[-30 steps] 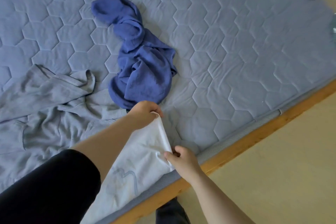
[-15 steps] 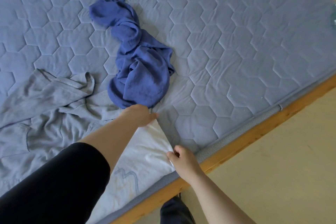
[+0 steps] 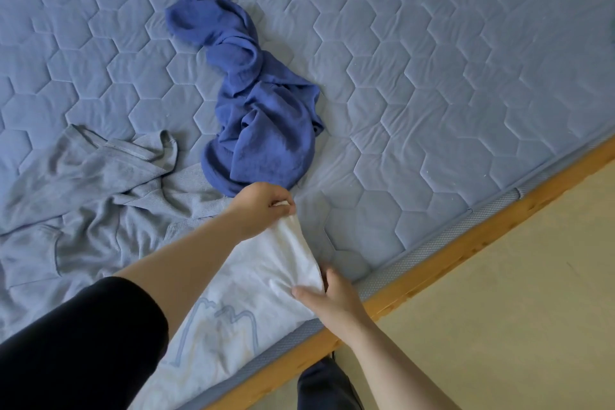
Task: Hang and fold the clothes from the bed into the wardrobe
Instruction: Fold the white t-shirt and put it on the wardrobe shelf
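Quilted blue mattress (image 3: 432, 76) lies under our work. On it our left hand (image 3: 263, 206) pinches the far corner of the white garment (image 3: 266, 283) in curled fingertips, while our right hand (image 3: 332, 299) grips the near corner, thumb on top. Between the two grips the edge runs nearly taut; we judge the fold goes best if we pull evenly and lay that edge flat before creasing. Just beyond the left grip sits the crumpled blue garment (image 3: 263, 130), further left the grey garment (image 3: 100, 196); beside the right grip runs the wooden frame (image 3: 466, 250).
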`<state>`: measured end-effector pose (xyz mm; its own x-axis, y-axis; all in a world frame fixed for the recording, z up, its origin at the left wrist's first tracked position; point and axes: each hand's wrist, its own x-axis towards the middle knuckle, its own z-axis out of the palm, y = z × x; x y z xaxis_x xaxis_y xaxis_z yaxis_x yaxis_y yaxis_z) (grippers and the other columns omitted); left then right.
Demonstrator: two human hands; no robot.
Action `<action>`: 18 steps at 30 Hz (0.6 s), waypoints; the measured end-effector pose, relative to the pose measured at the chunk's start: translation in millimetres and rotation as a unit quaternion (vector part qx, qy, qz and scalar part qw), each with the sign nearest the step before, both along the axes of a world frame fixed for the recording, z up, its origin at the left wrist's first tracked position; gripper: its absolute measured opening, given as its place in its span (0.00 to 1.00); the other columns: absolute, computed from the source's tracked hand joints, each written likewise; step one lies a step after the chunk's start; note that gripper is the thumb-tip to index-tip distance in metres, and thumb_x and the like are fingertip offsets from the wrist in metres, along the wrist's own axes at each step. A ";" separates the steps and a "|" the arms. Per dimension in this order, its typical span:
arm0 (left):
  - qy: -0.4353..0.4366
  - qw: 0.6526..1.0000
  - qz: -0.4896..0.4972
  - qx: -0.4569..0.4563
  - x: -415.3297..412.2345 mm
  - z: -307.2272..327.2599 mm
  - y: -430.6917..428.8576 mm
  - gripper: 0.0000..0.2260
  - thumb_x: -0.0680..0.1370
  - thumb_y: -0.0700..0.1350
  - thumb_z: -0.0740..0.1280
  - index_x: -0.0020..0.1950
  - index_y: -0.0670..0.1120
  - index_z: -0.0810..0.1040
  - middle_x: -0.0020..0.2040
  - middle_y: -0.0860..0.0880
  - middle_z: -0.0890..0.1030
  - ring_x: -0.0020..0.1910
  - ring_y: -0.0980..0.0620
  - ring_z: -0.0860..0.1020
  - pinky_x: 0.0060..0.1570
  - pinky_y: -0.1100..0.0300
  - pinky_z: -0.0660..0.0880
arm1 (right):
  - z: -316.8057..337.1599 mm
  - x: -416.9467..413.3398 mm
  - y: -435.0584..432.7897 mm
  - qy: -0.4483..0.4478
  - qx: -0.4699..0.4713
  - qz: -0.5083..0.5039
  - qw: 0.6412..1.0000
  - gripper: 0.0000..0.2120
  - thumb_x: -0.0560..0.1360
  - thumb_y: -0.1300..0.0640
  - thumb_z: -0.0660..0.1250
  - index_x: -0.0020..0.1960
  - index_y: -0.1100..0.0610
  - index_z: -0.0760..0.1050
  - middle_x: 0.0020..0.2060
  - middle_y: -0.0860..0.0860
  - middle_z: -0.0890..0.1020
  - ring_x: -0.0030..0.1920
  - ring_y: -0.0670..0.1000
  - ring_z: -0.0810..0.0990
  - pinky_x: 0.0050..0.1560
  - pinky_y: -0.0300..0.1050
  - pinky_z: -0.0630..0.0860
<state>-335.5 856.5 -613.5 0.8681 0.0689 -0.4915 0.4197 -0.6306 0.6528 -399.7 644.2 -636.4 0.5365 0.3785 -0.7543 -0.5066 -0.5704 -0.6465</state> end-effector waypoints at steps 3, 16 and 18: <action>-0.037 0.998 -0.049 0.011 2.2 0.7 -9.3 0.04 0.75 0.45 0.69 0.43 0.53 0.84 0.40 0.57 0.83 0.43 0.61 0.78 0.43 0.69 0.72 | 1.9 2.8 3.5 -0.020 -0.024 0.035 0.999 0.12 0.73 0.46 0.66 0.54 0.48 0.78 0.46 0.44 0.84 0.47 0.45 0.82 0.52 0.51 0.80; 0.094 0.993 -0.071 0.031 14.6 -4.9 0.1 0.08 0.74 0.49 0.72 0.43 0.45 0.78 0.38 0.51 0.74 0.37 0.55 0.71 0.36 0.64 0.67 | 3.5 -0.6 -6.1 -0.023 -0.104 0.018 0.994 0.18 0.70 0.40 0.68 0.47 0.55 0.77 0.40 0.51 0.82 0.39 0.51 0.81 0.36 0.44 0.74; 0.092 0.994 -0.058 0.005 15.7 -2.7 -4.3 0.03 0.75 0.46 0.70 0.46 0.47 0.81 0.43 0.50 0.78 0.40 0.55 0.73 0.37 0.66 0.69 | 4.1 -1.2 -9.4 -0.021 -0.113 0.022 0.993 0.20 0.70 0.38 0.68 0.47 0.55 0.76 0.38 0.49 0.80 0.36 0.47 0.77 0.33 0.39 0.70</action>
<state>-319.8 852.2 -616.2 0.7659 -0.0217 -0.6426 0.4550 -0.6878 0.5656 -401.0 634.8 -632.3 0.5562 0.2263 -0.7996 -0.4523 -0.7247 -0.5198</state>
